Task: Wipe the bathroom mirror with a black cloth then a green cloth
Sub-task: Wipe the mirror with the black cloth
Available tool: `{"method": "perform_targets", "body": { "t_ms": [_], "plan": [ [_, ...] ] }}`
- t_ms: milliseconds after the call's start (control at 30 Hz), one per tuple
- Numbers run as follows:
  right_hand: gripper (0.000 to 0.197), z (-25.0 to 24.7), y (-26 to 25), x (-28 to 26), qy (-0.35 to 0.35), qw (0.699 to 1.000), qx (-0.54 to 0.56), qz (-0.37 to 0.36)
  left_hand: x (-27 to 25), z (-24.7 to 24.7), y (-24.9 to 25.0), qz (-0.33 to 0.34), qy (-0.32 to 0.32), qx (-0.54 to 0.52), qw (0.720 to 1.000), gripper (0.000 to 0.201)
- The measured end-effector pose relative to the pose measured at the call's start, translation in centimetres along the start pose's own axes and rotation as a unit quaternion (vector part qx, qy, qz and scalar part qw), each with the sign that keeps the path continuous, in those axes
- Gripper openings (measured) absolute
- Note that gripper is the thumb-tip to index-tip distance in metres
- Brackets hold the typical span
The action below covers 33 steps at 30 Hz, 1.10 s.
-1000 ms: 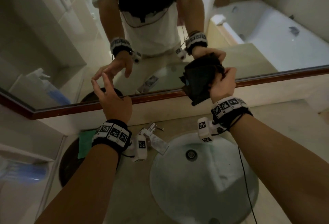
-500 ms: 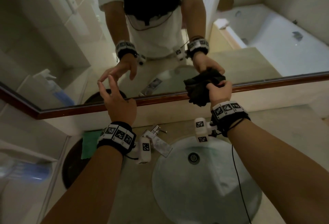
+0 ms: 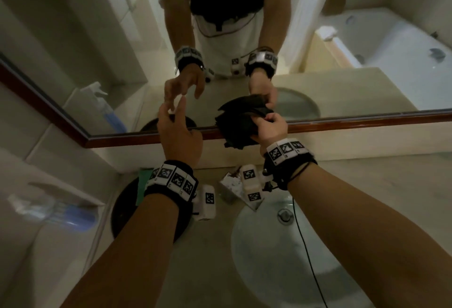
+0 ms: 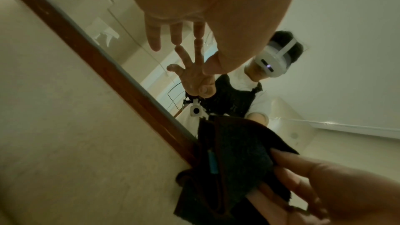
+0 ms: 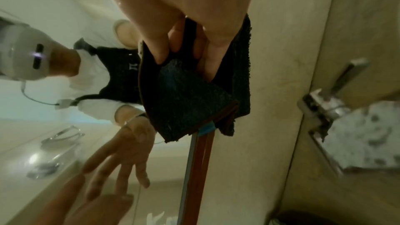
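My right hand (image 3: 270, 129) grips a bunched black cloth (image 3: 236, 128) against the mirror's lower brown frame (image 3: 367, 122); in the right wrist view the fingers (image 5: 162, 47) curl into the black cloth (image 5: 186, 95). My left hand (image 3: 178, 131) is raised before the mirror glass (image 3: 73, 68) with fingers spread and straight, holding nothing; the left wrist view shows those fingers (image 4: 175, 33) near the glass and the black cloth (image 4: 229, 168) to the right. A green cloth (image 3: 144, 179) lies on a dark round mat (image 3: 124, 210) on the counter, partly hidden by my left wrist.
A round white basin (image 3: 281, 258) with a chrome tap (image 3: 231, 188) sits below my hands. A blue spray bottle (image 3: 56, 210) lies on the shelf at left. The beige counter (image 3: 379, 185) runs to the right. The mirror reflects a bathtub.
My right hand with the black cloth has moved down from the glass to the mirror's bottom frame, bunching the cloth tighter. My left hand stays raised and spread near the glass.
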State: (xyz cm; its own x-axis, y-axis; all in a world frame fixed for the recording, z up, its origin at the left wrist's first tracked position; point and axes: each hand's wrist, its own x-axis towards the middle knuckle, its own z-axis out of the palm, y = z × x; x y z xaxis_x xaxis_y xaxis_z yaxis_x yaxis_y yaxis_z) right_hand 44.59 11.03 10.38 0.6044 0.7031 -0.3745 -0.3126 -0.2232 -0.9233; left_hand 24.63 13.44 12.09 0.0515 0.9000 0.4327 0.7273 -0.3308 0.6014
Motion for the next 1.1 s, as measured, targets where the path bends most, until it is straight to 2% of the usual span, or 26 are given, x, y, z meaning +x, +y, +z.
{"method": "perform_targets", "body": {
  "t_ms": [133, 200, 267, 367, 467, 500, 567, 667, 767, 833, 1000, 1100],
  "plan": [
    [0.008, 4.3, 1.2, -1.6, -0.033, 0.998, 0.041, 0.026, 1.4, -2.2, -1.5, -0.007, 0.005, -0.026, 1.0, 0.074],
    [0.011, 6.1, 1.9, -2.2, -0.045, 0.997, 0.048, 0.032, 1.8, -3.0, -2.3, 0.004, 0.005, -0.043, 0.999, 0.074],
    [0.006, 7.7, 2.6, -2.9, -0.061, 0.997, 0.049, 0.024, 2.1, -3.5, -3.1, 0.013, 0.0, -0.046, 0.999, 0.072],
    [0.016, 9.5, 3.1, -4.0, -0.078, 0.996, 0.042, 0.014, 2.4, -4.1, -4.2, 0.019, -0.012, -0.053, 0.998, 0.072],
    [0.004, 10.0, 3.6, -4.0, -0.071, 0.997, 0.014, -0.016, 2.9, -5.0, -4.6, 0.018, -0.014, -0.041, 0.999, 0.073],
    [0.005, 10.0, 3.5, -4.0, -0.063, 0.997, -0.001, -0.032, 3.0, -5.3, -4.5, 0.017, -0.014, -0.035, 0.999, 0.074],
    [0.019, 9.6, 2.8, -4.2, -0.049, 0.996, -0.028, -0.063, 3.3, -6.0, -4.1, 0.01, -0.008, -0.022, 1.0, 0.074],
    [0.014, 8.6, 0.3, -4.7, -0.013, 0.986, -0.067, -0.15, 3.8, -6.8, -2.9, 0.018, 0.017, -0.004, 1.0, 0.071],
    [0.008, 7.2, -3.1, -5.1, 0.027, 0.958, -0.119, -0.261, 4.7, -7.4, -1.5, 0.024, 0.026, -0.013, 0.999, 0.068],
    [0.013, 6.3, -5.9, -5.4, 0.038, 0.939, -0.133, -0.315, 5.3, -7.7, -0.4, 0.033, 0.035, -0.014, 0.999, 0.067],
    [0.025, 3.7, -12.4, -6.1, 0.031, 0.895, -0.138, -0.424, 6.7, -8.6, 4.0, 0.069, 0.072, -0.01, 0.995, 0.066],
    [0.034, 1.8, -15.5, -5.8, 0.025, 0.865, -0.177, -0.47, 7.2, -9.1, 7.1, 0.079, 0.087, 0.005, 0.993, 0.065]
  ]
}}
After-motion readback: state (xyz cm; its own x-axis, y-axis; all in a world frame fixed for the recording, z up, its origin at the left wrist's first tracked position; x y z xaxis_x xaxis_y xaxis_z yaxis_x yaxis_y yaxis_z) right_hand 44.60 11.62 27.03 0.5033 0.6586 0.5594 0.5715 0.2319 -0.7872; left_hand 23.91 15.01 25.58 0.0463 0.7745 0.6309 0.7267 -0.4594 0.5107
